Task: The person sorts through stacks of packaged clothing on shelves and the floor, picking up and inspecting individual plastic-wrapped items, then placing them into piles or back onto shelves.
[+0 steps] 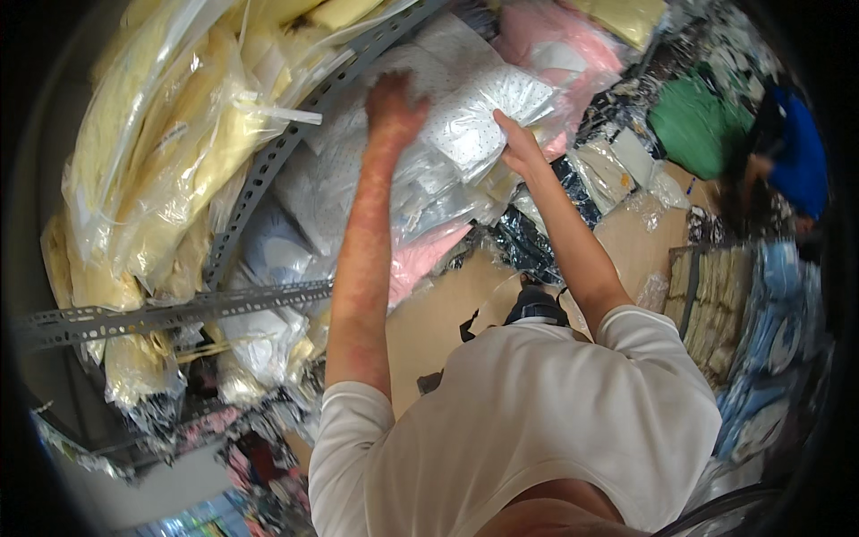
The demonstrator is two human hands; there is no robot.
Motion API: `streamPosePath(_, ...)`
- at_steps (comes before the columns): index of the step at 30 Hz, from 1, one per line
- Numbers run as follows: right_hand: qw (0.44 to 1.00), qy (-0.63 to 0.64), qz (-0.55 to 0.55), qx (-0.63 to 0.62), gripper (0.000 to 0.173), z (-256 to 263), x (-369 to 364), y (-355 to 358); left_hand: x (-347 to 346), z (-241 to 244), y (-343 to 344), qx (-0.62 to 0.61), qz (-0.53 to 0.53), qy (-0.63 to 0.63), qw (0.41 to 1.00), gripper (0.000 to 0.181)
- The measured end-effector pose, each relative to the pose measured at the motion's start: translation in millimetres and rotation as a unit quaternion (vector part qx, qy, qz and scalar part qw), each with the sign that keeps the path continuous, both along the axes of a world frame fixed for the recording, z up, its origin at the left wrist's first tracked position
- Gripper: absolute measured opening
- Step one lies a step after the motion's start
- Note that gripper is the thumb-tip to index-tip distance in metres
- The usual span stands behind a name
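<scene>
My right hand (523, 148) holds the edge of a clear plastic bag with white dotted fabric (470, 107), thumb on top and fingers beneath. My left hand (396, 111), blurred, is over more bagged white dotted fabric to the left, its fingers apart. Whether it touches the plastic is hard to tell. The bags lie piled beside a perforated metal shelf upright (258, 181). Pink fabric in plastic (560, 50) shows behind the bag, and another pink piece (426, 258) pokes out below the pile.
Bagged yellow garments (181, 154) fill the shelf at left, above a perforated crossbar (168, 312). Bagged clothes (594, 174) lie on the floor at right. A person in blue (798, 154) is near a green bundle (698, 121). Stacked garments (711, 309) stand at lower right.
</scene>
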State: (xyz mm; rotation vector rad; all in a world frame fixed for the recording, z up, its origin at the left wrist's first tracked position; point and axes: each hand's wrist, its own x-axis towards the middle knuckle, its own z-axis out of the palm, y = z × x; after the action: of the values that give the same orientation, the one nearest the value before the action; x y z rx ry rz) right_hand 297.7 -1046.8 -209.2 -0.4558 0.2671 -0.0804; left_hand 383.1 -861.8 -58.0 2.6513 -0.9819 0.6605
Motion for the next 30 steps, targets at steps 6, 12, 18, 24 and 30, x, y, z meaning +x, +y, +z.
streamPosePath(6, 0.988, 0.116, -0.06, -0.077, 0.05, -33, 22, 16, -68, -76, 44, -0.154, -0.049, 0.207, 0.965, 0.037)
streamPosePath(12, 0.995, 0.074, -0.003, -0.067, 0.051, -27, 13, 23, -140, -82, 89, -0.344, 0.051, 0.353, 0.869, 0.03)
streamPosePath(18, 0.943, 0.057, 0.068, -0.321, 0.054, -17, -121, 114, -229, -108, 171, -0.396, 0.177, 0.323, 0.841, 0.034)
streamPosePath(24, 0.727, -0.137, 0.553, -0.383, 0.033, -18, -208, 226, -405, -163, 273, -0.378, 0.353, 0.302, 0.801, 0.037)
streamPosePath(30, 0.398, -0.473, 0.538, -0.573, 0.043, -20, -289, 320, -611, -224, 311, -0.488, 0.534, 0.251, 0.643, 0.042)
